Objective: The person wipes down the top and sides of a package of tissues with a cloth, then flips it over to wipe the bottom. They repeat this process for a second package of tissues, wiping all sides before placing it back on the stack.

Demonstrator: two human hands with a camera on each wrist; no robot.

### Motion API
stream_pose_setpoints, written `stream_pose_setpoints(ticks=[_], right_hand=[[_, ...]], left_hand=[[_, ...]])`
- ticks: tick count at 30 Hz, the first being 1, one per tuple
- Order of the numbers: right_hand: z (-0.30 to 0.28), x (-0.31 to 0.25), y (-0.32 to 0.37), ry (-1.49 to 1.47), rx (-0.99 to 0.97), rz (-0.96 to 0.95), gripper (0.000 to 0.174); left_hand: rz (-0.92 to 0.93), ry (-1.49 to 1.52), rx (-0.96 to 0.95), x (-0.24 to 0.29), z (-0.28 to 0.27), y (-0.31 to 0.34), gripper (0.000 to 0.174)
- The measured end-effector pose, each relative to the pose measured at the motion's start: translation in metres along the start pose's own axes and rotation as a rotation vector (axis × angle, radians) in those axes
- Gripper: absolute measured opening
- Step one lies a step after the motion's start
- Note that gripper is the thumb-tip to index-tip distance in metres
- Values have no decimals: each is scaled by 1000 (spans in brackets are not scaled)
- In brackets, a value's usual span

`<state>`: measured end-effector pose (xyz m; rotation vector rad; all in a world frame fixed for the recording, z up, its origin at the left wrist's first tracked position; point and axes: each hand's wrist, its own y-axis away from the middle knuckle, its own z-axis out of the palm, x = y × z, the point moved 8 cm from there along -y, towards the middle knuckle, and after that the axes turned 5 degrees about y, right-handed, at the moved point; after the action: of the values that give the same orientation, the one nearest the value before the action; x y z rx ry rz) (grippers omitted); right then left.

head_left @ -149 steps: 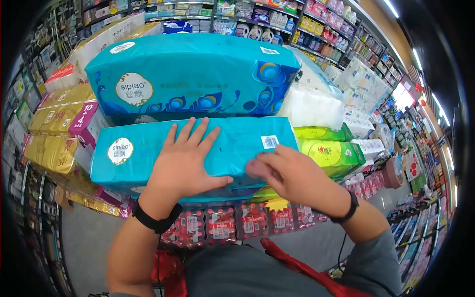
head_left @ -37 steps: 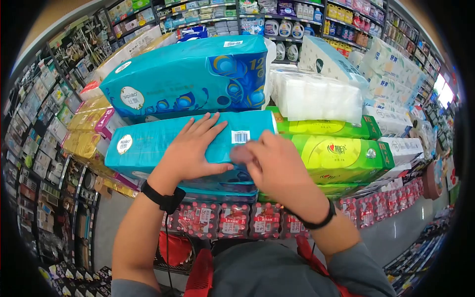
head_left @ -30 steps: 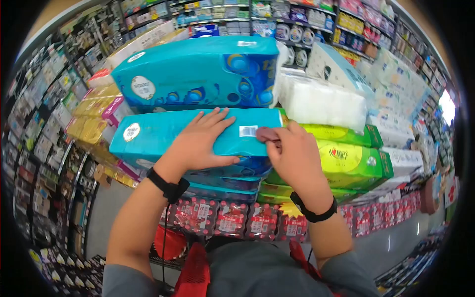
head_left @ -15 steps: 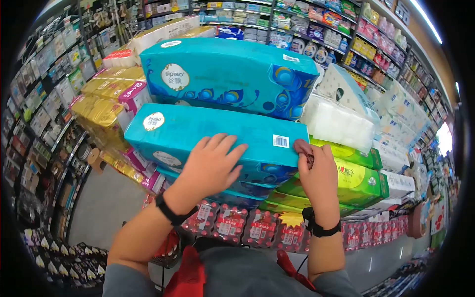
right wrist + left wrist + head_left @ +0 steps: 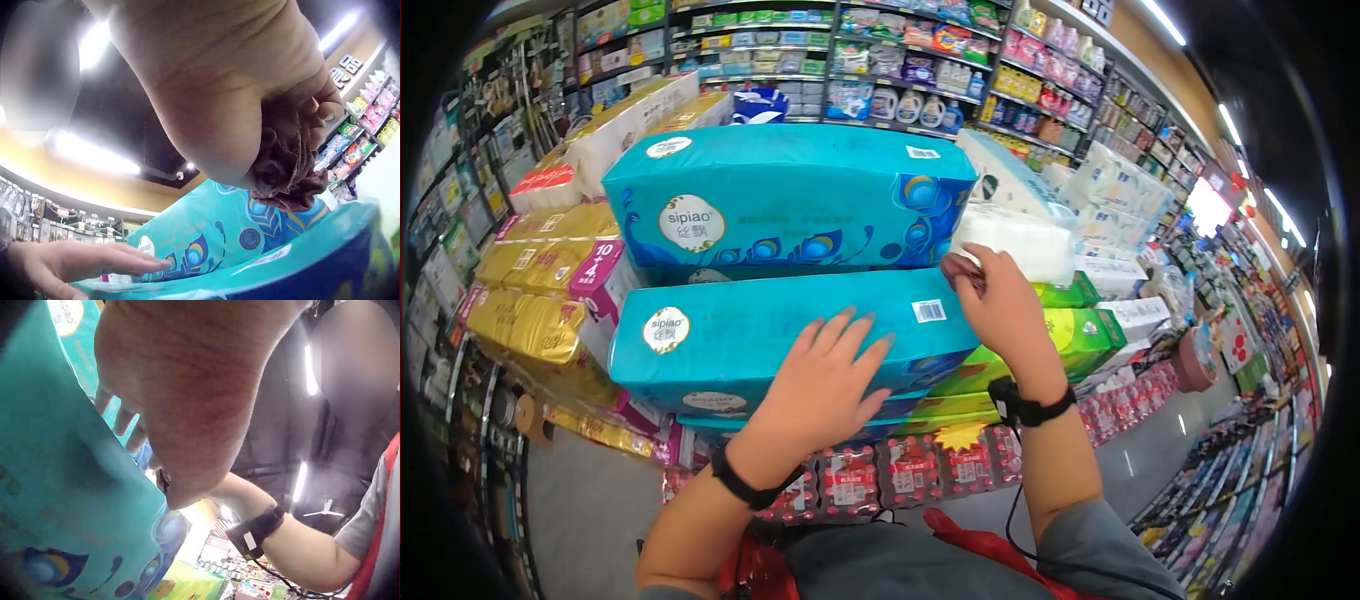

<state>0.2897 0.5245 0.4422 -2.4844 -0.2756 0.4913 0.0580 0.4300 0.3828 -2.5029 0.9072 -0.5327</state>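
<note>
Brown cloth [image 5: 960, 268] has been shifted to the far right corner of the front teal pack [image 5: 735, 325], pinched in the right grip [image 5: 1010, 305]; the left grip [image 5: 822, 385] is spread over the near edge. Behind, space is blocked by another teal pack [image 5: 790, 185]; green packs [image 5: 1072, 333] are stacked rightward.

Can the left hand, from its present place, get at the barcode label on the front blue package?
Probably yes: only the bare top of the blue package lies between the left hand and the uncovered barcode label.
</note>
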Motion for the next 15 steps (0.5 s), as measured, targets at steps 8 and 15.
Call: stream_pose_setpoints(ticks=[8,15], right_hand=[[50,25,-12,245,-148,84,24],[59,-13,-10,158,-275,89,25]], left_hand=[[50,-37,-96,-11,50,-32,60],[60,-16,-106,-11,56,-30,60]])
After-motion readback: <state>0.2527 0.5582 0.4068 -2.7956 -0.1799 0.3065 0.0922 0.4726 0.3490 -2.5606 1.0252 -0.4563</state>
